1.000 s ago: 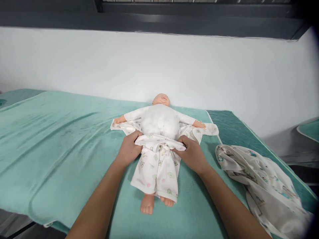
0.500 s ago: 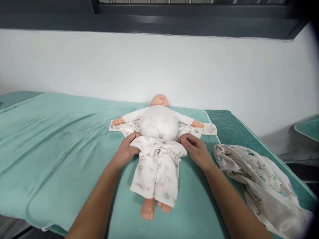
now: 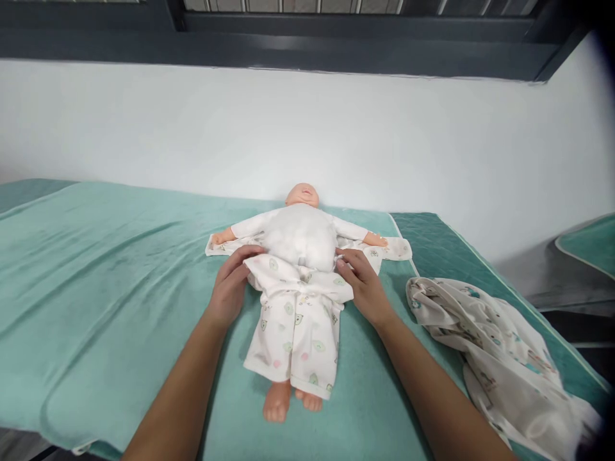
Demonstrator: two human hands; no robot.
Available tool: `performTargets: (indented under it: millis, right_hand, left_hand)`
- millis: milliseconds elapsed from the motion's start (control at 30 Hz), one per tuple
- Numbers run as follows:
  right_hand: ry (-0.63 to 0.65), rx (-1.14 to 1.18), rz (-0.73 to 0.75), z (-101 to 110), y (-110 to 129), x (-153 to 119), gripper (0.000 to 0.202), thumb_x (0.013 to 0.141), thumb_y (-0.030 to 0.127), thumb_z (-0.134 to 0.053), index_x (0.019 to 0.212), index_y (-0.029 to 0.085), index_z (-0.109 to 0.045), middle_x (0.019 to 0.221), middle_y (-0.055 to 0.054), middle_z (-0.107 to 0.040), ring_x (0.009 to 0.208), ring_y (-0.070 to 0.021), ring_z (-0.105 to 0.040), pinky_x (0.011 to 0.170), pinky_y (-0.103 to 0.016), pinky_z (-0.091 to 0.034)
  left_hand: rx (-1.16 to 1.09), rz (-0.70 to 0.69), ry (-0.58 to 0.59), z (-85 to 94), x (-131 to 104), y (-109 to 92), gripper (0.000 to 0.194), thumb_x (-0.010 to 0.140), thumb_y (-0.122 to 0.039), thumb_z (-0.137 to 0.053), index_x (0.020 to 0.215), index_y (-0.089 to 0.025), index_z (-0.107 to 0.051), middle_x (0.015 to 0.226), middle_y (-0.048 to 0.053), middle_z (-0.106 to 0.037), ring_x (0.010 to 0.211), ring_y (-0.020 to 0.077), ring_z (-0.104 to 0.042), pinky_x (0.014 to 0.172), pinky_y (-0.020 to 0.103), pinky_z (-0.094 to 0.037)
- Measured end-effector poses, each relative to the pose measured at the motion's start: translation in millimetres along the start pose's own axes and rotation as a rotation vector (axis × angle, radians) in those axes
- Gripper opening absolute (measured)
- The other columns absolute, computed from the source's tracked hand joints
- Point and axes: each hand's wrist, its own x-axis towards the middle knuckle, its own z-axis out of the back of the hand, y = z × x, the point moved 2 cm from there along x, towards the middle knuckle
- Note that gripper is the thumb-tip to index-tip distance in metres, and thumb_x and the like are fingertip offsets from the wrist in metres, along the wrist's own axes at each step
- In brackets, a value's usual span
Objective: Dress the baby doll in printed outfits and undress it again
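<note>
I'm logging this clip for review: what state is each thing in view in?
Baby doll: on its back, arms spread.
Printed pants: over the legs, feet exposed, waist edge flopped outward.
Printed top: spread open beneath the arms.
Printed cloth: crumpled.
Green bedsheet: wrinkled on the left.
Left hand: at the pants' waist, grip unclear.
Right hand: fingers curled beside the waist, grip unclear.

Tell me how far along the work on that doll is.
Done: the doll's legs are in the printed trousers, feet below the hems. In hand: left hand and right hand are at the loose waist. Apparently left: the printed top lies spread beneath the arms, not closed over the front.
</note>
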Motion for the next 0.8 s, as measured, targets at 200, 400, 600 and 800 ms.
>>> performTargets:
  millis: [200,400,600,800]
  right_hand:
    - [0.039,-0.064,0.017,-5,-2,3,0.041,0.096,0.048,-0.048,0.129,0.027,-0.058,0.136,-0.009,-0.048,0.124,-0.0243,-0.047,0.097,-0.039,-0.047]
    - [0.077,-0.101,0.017,-6,-1,6,0.040,0.094,0.050,-0.052,0.128,0.029,-0.057,0.130,-0.006,-0.057,0.122,-0.0248,-0.048,0.104,-0.043,-0.041]
    - [0.070,0.029,-0.125,-6,-4,6,0.045,0.090,0.053,-0.056,0.127,0.028,-0.058,0.127,-0.007,-0.059,0.110,-0.0232,-0.057,0.096,-0.041,-0.047]
    - [-0.053,0.079,-0.103,1,0,4,0.038,0.092,0.048,-0.055,0.122,0.028,-0.063,0.124,-0.005,-0.063,0.102,-0.0214,-0.059,0.088,-0.037,-0.048]
  left_hand:
    - [0.010,-0.058,-0.125,-3.9,5,1,0.038,0.090,-0.044,-0.055,0.115,-0.019,-0.069,0.127,0.010,-0.064,0.122,0.0276,-0.054,0.096,0.035,-0.043]
    - [0.127,-0.034,-0.053,-8.2,6,2,0.036,0.093,-0.044,-0.053,0.114,-0.021,-0.071,0.134,0.007,-0.061,0.133,0.0289,-0.047,0.109,0.038,-0.035]
    - [0.038,0.026,-0.089,-6.6,9,2,0.038,0.092,-0.046,-0.053,0.114,-0.020,-0.070,0.125,0.009,-0.066,0.121,0.0282,-0.056,0.095,0.036,-0.046]
    - [-0.028,-0.012,-0.204,-7.1,12,-1,0.037,0.093,-0.043,-0.054,0.112,-0.017,-0.071,0.129,0.011,-0.066,0.127,0.0281,-0.055,0.101,0.037,-0.044]
